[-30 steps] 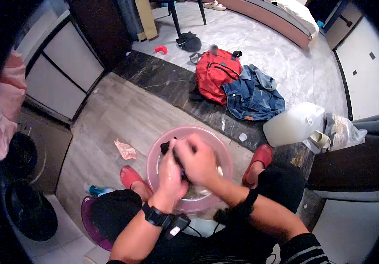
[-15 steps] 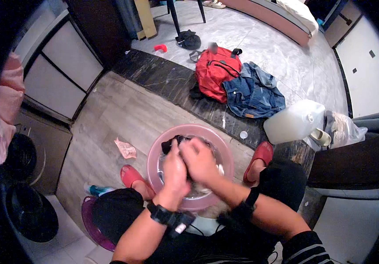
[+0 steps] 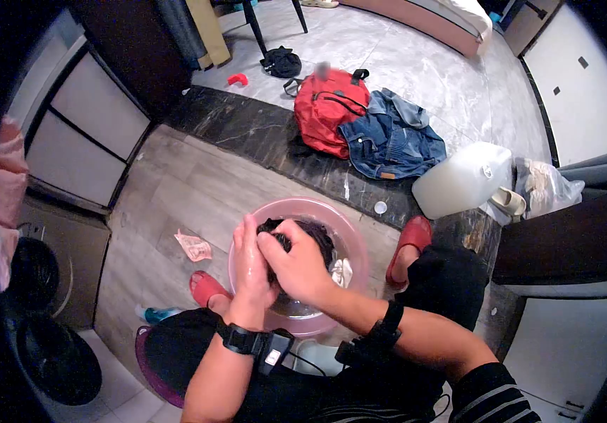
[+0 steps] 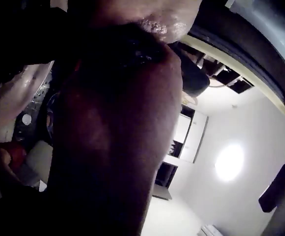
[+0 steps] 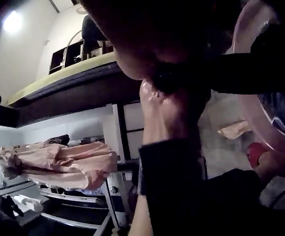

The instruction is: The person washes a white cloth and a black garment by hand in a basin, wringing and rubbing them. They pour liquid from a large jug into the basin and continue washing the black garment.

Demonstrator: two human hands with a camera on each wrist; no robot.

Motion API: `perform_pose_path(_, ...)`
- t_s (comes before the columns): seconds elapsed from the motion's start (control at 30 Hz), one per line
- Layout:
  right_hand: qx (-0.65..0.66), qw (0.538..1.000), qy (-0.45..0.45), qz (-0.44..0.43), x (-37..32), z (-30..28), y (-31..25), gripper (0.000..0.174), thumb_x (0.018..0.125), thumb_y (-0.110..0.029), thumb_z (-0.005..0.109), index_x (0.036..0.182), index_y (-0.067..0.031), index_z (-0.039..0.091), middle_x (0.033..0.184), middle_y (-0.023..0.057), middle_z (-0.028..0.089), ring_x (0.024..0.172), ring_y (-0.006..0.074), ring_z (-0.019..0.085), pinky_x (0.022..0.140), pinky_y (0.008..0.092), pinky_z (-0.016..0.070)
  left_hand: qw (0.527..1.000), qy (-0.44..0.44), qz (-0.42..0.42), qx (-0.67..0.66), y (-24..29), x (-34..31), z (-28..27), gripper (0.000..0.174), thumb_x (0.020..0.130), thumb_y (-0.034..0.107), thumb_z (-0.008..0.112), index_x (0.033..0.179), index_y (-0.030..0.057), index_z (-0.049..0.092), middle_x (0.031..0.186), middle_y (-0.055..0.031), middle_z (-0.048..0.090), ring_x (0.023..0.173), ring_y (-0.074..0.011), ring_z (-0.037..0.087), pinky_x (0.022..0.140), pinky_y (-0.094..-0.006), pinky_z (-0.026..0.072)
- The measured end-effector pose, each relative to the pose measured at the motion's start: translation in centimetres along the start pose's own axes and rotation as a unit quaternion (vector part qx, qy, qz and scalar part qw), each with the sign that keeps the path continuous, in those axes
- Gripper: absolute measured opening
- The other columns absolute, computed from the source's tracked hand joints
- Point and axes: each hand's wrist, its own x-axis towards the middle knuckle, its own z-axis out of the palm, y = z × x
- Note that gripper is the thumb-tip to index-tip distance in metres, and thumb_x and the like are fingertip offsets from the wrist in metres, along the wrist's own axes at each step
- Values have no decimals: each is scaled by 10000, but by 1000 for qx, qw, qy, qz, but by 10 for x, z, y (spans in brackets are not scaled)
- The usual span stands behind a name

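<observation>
Over a pink basin point(image 3: 357, 240) on the floor, my two hands work a wet black cloth point(image 3: 317, 236). My left hand point(image 3: 249, 264) stands upright, its fingers straight and its wet palm pressed to the cloth. Curled round the bunched part, my right hand point(image 3: 298, 262) grips it against that palm. More black cloth lies in the basin's water, beside a small white item point(image 3: 342, 271). Both wrist views are dark, with the cloth point(image 5: 169, 81) showing as a dark mass between the palms.
Red slippers point(image 3: 410, 243) are on the feet either side of the basin. Beyond lie a red backpack point(image 3: 321, 113), a denim garment point(image 3: 395, 141) and a white plastic jug point(image 3: 462, 182). A pink paper point(image 3: 193, 245) and a white cap point(image 3: 380, 208) lie on the floor.
My hands have slowed from a blurred rubbing motion and shifted slightly left. More of the black cloth and the white item in the basin now show. The head view has turned a little.
</observation>
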Motion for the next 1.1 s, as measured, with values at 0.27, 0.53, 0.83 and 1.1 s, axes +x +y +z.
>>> perform_pose_path(0.27,-61,995,69,30,20,-11,1,282,882,-274,583,793,-7,578,652,165,584,626,193,560,628,361,463,999,19,-13,32,4,-21,25,464,975,416,448,1110,-15,554,1032,-95,585,933,-159,548,827,-307,449)
perform_pose_path(0.53,-37,997,51,51,31,-17,7,391,932,-347,492,777,-5,601,643,118,564,628,133,510,599,338,447,998,10,-44,44,-5,-27,27,481,974,435,436,1086,-10,579,976,-74,621,911,-149,590,805,-295,473)
perform_pose_path(0.83,-107,994,-18,-12,-2,-2,7,455,955,-357,457,724,17,573,637,197,523,579,209,489,583,376,432,991,-96,-67,-58,-18,2,-21,434,987,399,416,1153,23,555,1025,-67,617,907,-150,596,785,-292,491)
perform_pose_path(1.1,-148,981,-53,-114,-12,-1,16,289,970,-246,417,974,-13,588,636,177,528,611,342,575,549,407,455,988,-105,-82,-81,-3,-10,-12,407,985,369,433,1169,20,534,1051,-58,605,908,-142,591,791,-281,486)
